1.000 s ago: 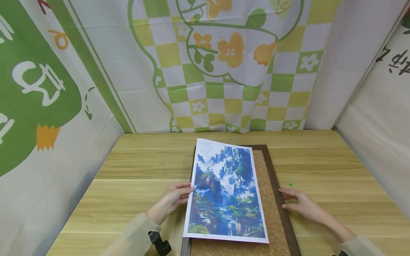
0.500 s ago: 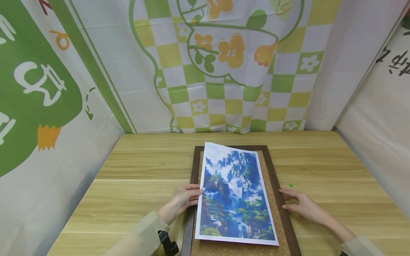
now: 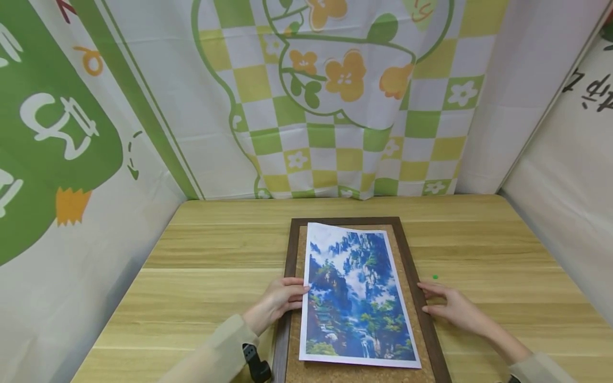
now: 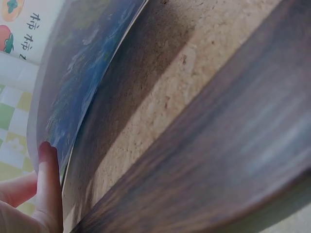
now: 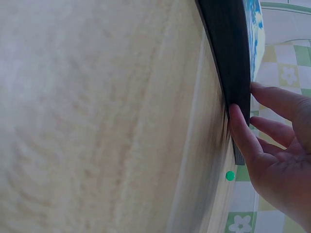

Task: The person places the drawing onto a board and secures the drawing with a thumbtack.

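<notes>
My left hand (image 3: 275, 300) pinches the left edge of a printed landscape picture (image 3: 361, 298) with blue mountains, trees and a waterfall. The sheet lies over a corkboard (image 3: 369, 375) with a dark brown wooden frame. In the left wrist view, a fingertip (image 4: 46, 150) presses the sheet's face, and the paper (image 4: 90, 63) stands up from the cork (image 4: 170, 92), casting a shadow on it. My right hand (image 3: 455, 308) touches the frame's outer right side; in the right wrist view, thumb and fingertips rest against the dark frame edge (image 5: 231, 58).
A small green dot (image 3: 435, 276) lies on the wood-grain table (image 3: 215, 255), right of the frame. Behind the table hangs a checked floral curtain (image 3: 335, 143). Printed cloth panels (image 3: 72, 159) stand along both sides.
My left hand has carried the picture to the right and slightly toward me, uncovering the frame's left side. The sheet now lies within the frame's outline. My right hand has stayed at the frame.
</notes>
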A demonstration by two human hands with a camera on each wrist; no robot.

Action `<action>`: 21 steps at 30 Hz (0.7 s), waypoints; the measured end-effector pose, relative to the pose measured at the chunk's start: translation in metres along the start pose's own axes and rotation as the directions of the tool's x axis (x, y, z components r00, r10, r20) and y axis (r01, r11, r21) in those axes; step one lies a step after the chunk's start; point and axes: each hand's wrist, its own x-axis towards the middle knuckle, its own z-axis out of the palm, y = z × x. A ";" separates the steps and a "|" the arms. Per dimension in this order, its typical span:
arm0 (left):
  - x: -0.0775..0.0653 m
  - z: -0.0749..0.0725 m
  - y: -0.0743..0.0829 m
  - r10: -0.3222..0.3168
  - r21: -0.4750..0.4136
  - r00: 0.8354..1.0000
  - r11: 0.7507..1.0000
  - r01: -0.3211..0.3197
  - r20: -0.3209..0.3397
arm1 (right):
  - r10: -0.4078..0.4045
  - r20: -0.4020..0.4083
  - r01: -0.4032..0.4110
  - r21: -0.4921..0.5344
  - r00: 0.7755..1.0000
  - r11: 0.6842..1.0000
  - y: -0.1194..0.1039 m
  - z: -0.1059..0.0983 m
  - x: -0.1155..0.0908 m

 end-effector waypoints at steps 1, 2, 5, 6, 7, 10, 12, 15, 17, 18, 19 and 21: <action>0.000 0.000 0.000 -0.002 0.000 1.000 1.000 0.002 -0.002 | 0.000 -0.006 0.000 -0.004 1.000 1.000 0.000 0.000 0.000; 0.000 0.000 -0.001 -0.003 0.000 1.000 1.000 0.003 -0.002 | 0.000 -0.012 0.000 -0.009 1.000 1.000 0.000 0.000 0.000; 0.001 0.000 -0.002 -0.008 0.006 1.000 1.000 0.008 -0.008 | -0.005 -0.012 0.005 -0.013 1.000 1.000 0.002 0.000 0.000; 0.001 0.001 -0.002 -0.011 0.011 1.000 1.000 0.011 -0.012 | 0.001 -0.005 -0.001 -0.009 1.000 1.000 0.002 0.000 0.000; 0.001 0.001 -0.002 -0.013 0.015 1.000 1.000 0.013 -0.015 | 0.009 0.004 -0.009 -0.001 1.000 1.000 0.002 0.000 0.000; 0.001 0.001 -0.003 -0.014 0.032 1.000 0.999 0.014 -0.017 | 0.024 0.021 -0.024 0.017 1.000 1.000 0.003 0.000 0.000; 0.000 0.001 -0.002 -0.012 0.047 1.000 0.999 0.013 -0.020 | 0.032 0.022 -0.032 0.021 0.999 0.999 0.003 0.001 -0.001; -0.001 0.002 -0.001 -0.001 0.077 1.000 0.997 0.003 -0.025 | 0.019 0.015 -0.019 0.007 1.000 1.000 0.002 0.001 0.000; -0.001 0.002 -0.001 0.005 0.099 1.000 0.995 -0.002 -0.028 | 0.017 0.009 -0.017 0.002 1.000 1.000 0.001 0.001 0.000; 0.000 0.003 -0.001 0.007 0.107 1.000 0.994 -0.004 -0.031 | 0.018 0.004 -0.018 -0.001 1.000 1.000 0.001 0.001 0.000; 0.000 0.003 -0.001 0.009 0.117 0.999 0.993 -0.006 -0.031 | 0.015 0.003 -0.015 -0.003 1.000 1.000 0.001 0.000 0.000; 0.000 0.003 -0.001 0.014 0.129 0.999 0.992 -0.010 -0.031 | 0.012 -0.001 -0.012 -0.011 1.000 1.000 0.001 0.000 0.000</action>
